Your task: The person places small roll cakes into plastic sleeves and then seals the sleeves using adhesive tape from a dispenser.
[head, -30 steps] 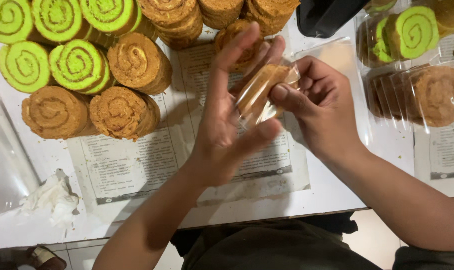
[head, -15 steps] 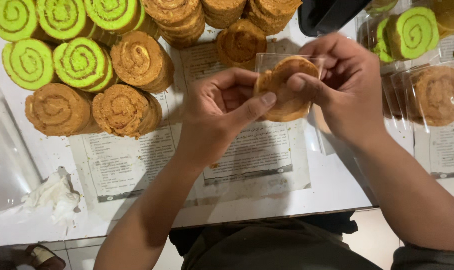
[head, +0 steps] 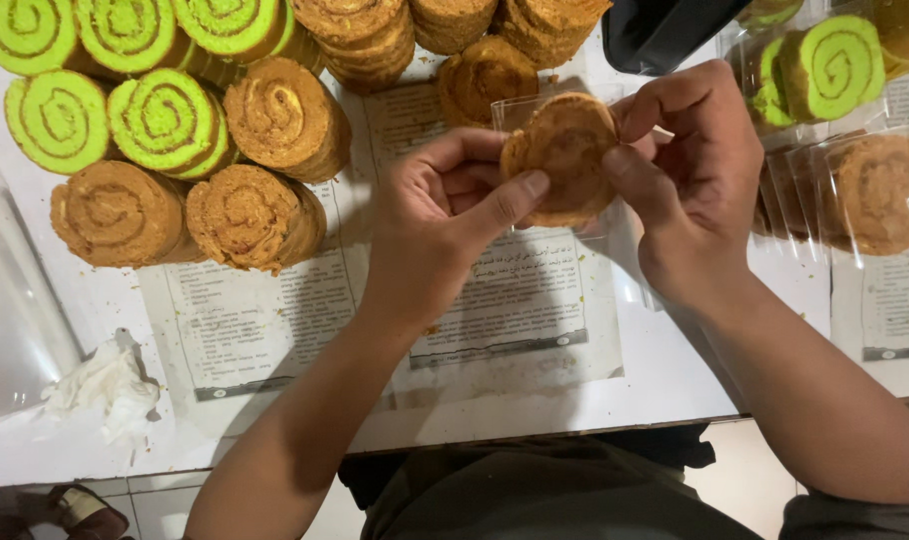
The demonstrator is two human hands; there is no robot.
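Both my hands hold one brown swirl-roll slice (head: 567, 150) that sits in a clear plastic bag (head: 523, 106) above the table. My left hand (head: 445, 215) pinches its left edge with the thumb across the front. My right hand (head: 690, 170) grips the right edge, fingers curled over the top. The bag's open end sticks up behind the slice.
Brown rolls (head: 255, 215) and green rolls (head: 165, 120) are stacked at the upper left. Bagged slices, green (head: 835, 65) and brown (head: 875, 190), lie at the right. Printed paper sheets (head: 505, 300) cover the white table (head: 575, 405). A crumpled tissue (head: 110, 385) lies bottom left, a black object (head: 665, 30) at the top.
The slice, earlier edge-on between my hands, has turned flat toward the camera. Both hands closed in on its edges and shifted slightly right.
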